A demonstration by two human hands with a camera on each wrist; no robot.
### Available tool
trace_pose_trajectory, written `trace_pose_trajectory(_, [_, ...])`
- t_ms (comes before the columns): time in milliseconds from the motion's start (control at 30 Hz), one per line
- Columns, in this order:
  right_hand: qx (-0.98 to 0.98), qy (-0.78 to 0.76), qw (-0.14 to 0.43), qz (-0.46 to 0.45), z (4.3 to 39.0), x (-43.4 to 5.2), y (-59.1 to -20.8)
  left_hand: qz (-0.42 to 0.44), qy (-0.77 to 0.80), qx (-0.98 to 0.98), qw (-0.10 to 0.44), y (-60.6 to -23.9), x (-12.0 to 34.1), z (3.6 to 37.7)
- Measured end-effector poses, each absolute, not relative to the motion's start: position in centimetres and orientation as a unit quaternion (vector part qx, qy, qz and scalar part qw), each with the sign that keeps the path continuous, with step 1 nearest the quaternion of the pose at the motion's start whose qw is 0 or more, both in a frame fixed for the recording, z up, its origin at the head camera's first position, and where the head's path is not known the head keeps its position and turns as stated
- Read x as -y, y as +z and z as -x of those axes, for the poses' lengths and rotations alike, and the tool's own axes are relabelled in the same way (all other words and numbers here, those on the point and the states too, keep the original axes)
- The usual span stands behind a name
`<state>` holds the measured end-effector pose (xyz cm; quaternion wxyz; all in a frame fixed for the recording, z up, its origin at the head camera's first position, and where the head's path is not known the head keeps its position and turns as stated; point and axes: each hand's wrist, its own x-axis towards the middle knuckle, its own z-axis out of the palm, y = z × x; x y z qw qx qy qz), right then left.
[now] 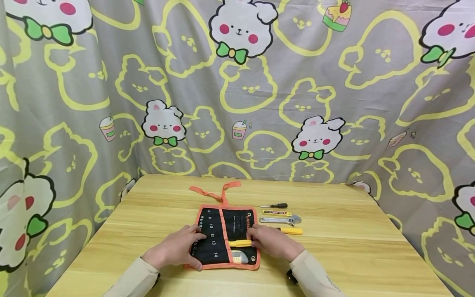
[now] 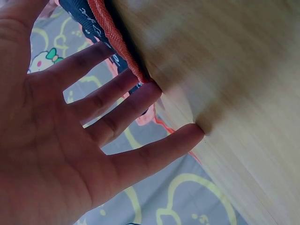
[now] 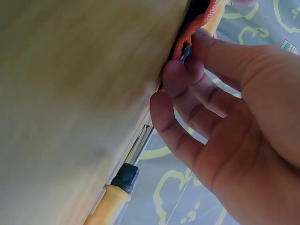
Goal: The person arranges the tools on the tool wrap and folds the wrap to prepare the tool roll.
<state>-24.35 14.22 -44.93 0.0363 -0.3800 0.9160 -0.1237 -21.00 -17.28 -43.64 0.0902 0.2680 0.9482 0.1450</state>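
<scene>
A black tool roll [image 1: 237, 220] with orange trim and printed numbers lies spread on the wooden table. My left hand [image 1: 177, 247] rests on its left side, fingers mostly straight; in the left wrist view the fingertips touch the orange edge [image 2: 115, 35]. At the right edge, my right hand [image 1: 272, 240] pinches the end of a slim yellow tool [image 1: 240, 243], whose other end sits at the orange middle band. Between thumb and fingers, a small dark tip [image 3: 186, 53] shows in the right wrist view. A grey and yellow utility knife [image 1: 239, 257] lies on the roll below.
Right of the roll lie a small black-handled screwdriver [image 1: 274, 205], a yellow case [image 1: 276, 213], an adjustable wrench [image 1: 281, 220] and a yellow-handled screwdriver [image 1: 291, 231]. Orange ties [image 1: 217, 194] stretch behind the roll. A patterned curtain [image 1: 256, 119] hangs around the table [image 1: 334, 255].
</scene>
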Motion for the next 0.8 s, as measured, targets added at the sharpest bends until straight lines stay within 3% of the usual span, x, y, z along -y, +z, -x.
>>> trace_pose_trajectory(800, [-0.921,-0.081,0.041,0.379,23.9,-12.0,-44.7,-0.261,0.142,-0.951,0.089,-43.9,17.2,21.2])
